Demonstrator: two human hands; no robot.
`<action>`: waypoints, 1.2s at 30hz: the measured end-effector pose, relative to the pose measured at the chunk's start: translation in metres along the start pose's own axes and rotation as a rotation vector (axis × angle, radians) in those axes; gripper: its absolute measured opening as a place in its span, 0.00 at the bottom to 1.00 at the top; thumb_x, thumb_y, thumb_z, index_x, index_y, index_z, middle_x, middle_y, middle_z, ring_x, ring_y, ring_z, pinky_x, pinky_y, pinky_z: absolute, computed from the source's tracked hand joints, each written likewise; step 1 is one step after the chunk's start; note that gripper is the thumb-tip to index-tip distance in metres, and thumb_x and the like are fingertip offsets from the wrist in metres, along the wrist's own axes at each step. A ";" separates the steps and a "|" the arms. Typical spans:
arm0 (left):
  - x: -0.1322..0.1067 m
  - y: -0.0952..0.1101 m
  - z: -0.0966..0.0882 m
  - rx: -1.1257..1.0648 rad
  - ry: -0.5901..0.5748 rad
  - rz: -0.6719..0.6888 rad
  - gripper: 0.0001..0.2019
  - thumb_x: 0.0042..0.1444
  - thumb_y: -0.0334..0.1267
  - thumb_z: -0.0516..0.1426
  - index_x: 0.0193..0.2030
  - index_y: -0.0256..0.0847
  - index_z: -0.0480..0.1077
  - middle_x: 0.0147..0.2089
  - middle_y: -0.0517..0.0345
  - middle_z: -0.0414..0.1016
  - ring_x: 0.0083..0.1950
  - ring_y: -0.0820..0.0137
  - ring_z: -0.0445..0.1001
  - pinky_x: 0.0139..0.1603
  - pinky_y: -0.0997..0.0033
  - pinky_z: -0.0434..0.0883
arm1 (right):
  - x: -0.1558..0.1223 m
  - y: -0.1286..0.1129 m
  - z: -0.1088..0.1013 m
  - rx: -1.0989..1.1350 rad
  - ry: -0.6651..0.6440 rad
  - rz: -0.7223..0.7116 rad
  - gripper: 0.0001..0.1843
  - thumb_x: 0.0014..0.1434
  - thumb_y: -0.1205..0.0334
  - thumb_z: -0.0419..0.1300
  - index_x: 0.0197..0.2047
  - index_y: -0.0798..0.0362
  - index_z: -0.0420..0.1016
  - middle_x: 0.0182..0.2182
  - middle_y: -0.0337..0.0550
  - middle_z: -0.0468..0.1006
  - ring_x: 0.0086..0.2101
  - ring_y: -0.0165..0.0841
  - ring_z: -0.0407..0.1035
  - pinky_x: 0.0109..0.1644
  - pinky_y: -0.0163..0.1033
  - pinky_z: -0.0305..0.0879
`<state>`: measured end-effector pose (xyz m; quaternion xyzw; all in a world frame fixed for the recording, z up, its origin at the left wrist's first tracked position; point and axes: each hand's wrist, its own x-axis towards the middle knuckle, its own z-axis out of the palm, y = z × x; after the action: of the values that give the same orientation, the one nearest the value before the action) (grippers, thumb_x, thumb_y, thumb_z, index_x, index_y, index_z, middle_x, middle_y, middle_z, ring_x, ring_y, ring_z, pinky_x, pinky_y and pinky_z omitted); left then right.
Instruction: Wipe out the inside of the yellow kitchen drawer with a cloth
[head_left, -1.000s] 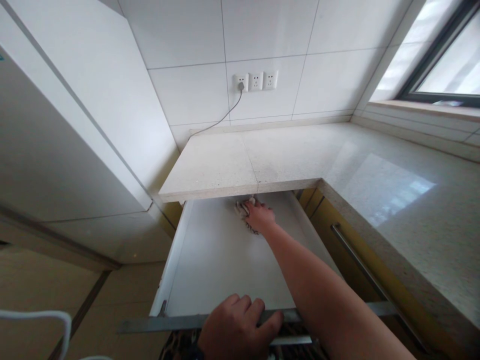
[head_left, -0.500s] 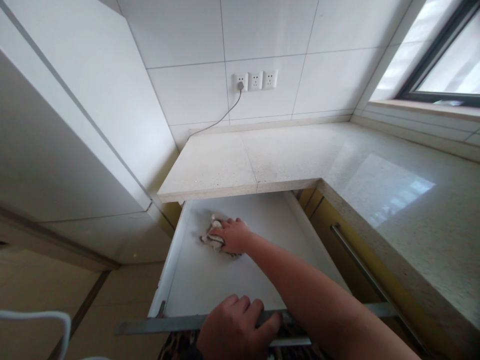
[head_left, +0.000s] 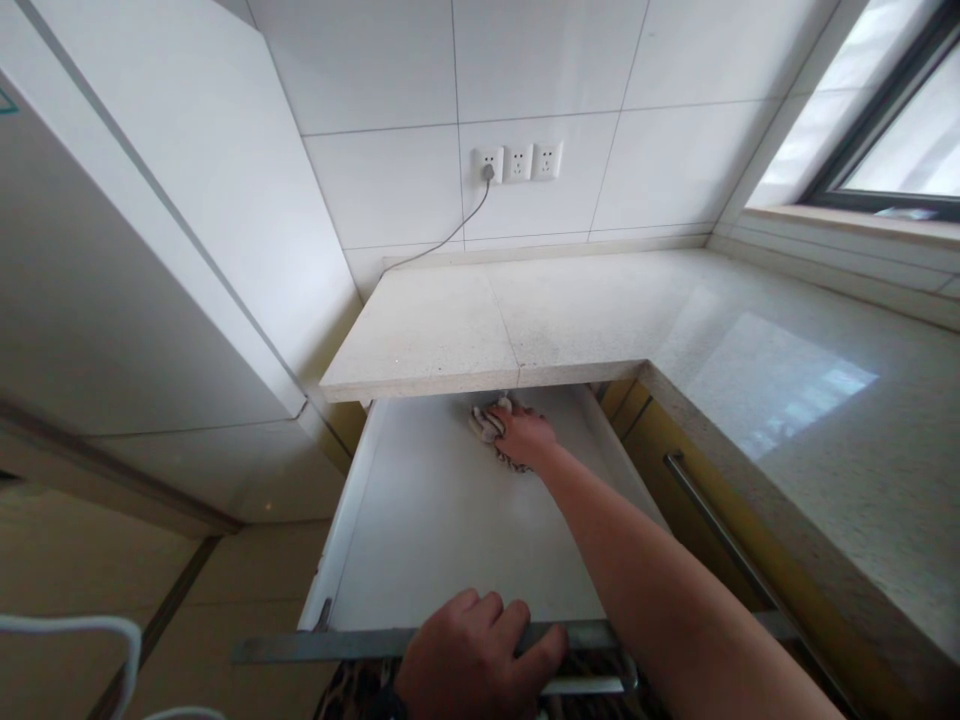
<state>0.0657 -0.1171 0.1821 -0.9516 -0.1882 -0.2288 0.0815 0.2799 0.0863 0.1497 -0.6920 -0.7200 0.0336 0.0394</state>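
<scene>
At far left a white cabinet (head_left: 112,250) is standing, and a loop of white cable (head_left: 90,630) is showing low in the corner. Right of it, the drawer (head_left: 405,530) is standing pulled out, its long axis running straight away from the person and its back end going in under the counter (head_left: 420,340). Its floor is lying bare and white.

The left hand (head_left: 472,665) is clasping the grey rail (head_left: 300,648) along the drawer's near edge, fingers curled over the top and thumb lying along it.

At the drawer's back, just under the counter's lip, the cloth (head_left: 486,422) is lying crumpled on the floor. It is looking pale with dark stripes, bunched into a wad, so no end is pointing clearly anywhere. Its longer run is seeming to go from back left to front right beneath the palm, with one lump sticking out past the fingertips and a fringe showing at the wrist side.

The right hand (head_left: 527,436) is pressing down on the cloth, fingers bent and gripping it, the arm reaching in from the lower right.

Above, three sockets (head_left: 517,162) are sitting on the tiled wall, a cord (head_left: 442,240) hanging from the leftmost. Further right a bar handle (head_left: 720,530) is running along a yellow front, and a window (head_left: 900,140) is letting in light.
</scene>
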 end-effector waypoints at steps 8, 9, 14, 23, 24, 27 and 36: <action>0.002 0.001 0.000 0.004 0.014 -0.021 0.23 0.51 0.42 0.65 0.54 0.49 0.67 0.31 0.62 0.68 0.26 0.66 0.66 0.22 0.62 0.53 | -0.028 -0.098 0.012 0.021 -0.084 -0.633 0.35 0.56 0.39 0.59 0.66 0.30 0.61 0.58 0.47 0.69 0.53 0.50 0.65 0.54 0.58 0.60; 0.002 0.001 0.000 0.006 0.020 -0.023 0.22 0.51 0.42 0.65 0.53 0.49 0.68 0.31 0.62 0.68 0.26 0.66 0.66 0.22 0.62 0.53 | -0.032 -0.110 0.015 0.028 -0.080 -0.717 0.35 0.56 0.37 0.59 0.66 0.30 0.62 0.57 0.47 0.69 0.52 0.49 0.65 0.54 0.58 0.60; 0.002 0.002 0.000 -0.001 -0.003 -0.013 0.20 0.54 0.43 0.63 0.53 0.47 0.68 0.31 0.61 0.68 0.26 0.66 0.66 0.22 0.62 0.54 | -0.025 -0.119 0.020 0.045 -0.078 -0.703 0.35 0.55 0.40 0.60 0.66 0.26 0.61 0.56 0.43 0.70 0.51 0.48 0.66 0.52 0.57 0.63; 0.001 0.000 -0.002 -0.002 0.032 -0.005 0.21 0.54 0.41 0.63 0.55 0.48 0.67 0.32 0.62 0.69 0.25 0.67 0.66 0.22 0.64 0.54 | 0.008 0.027 -0.003 0.010 0.023 0.300 0.30 0.66 0.46 0.48 0.67 0.44 0.64 0.54 0.62 0.69 0.51 0.57 0.67 0.45 0.59 0.65; 0.001 0.000 -0.001 -0.001 0.030 0.000 0.22 0.54 0.41 0.63 0.56 0.48 0.67 0.32 0.62 0.69 0.26 0.67 0.66 0.22 0.64 0.55 | 0.007 0.040 -0.004 0.007 0.025 0.361 0.29 0.67 0.47 0.47 0.67 0.45 0.64 0.53 0.64 0.69 0.50 0.57 0.67 0.43 0.58 0.65; 0.001 -0.001 -0.001 -0.001 0.024 0.000 0.23 0.53 0.42 0.64 0.55 0.49 0.67 0.32 0.62 0.69 0.26 0.66 0.67 0.22 0.64 0.56 | 0.003 0.057 -0.004 -0.006 0.030 0.418 0.28 0.67 0.49 0.46 0.66 0.46 0.65 0.52 0.64 0.70 0.49 0.56 0.68 0.43 0.57 0.65; 0.003 0.000 -0.001 -0.007 0.036 0.004 0.24 0.50 0.42 0.66 0.53 0.48 0.68 0.31 0.62 0.69 0.25 0.65 0.66 0.21 0.63 0.55 | 0.004 -0.038 0.014 -0.008 0.011 -0.152 0.32 0.56 0.43 0.60 0.64 0.29 0.64 0.57 0.46 0.70 0.54 0.49 0.64 0.54 0.57 0.59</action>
<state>0.0678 -0.1164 0.1838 -0.9480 -0.1840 -0.2463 0.0820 0.2408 0.0891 0.1400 -0.6358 -0.7703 0.0239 0.0430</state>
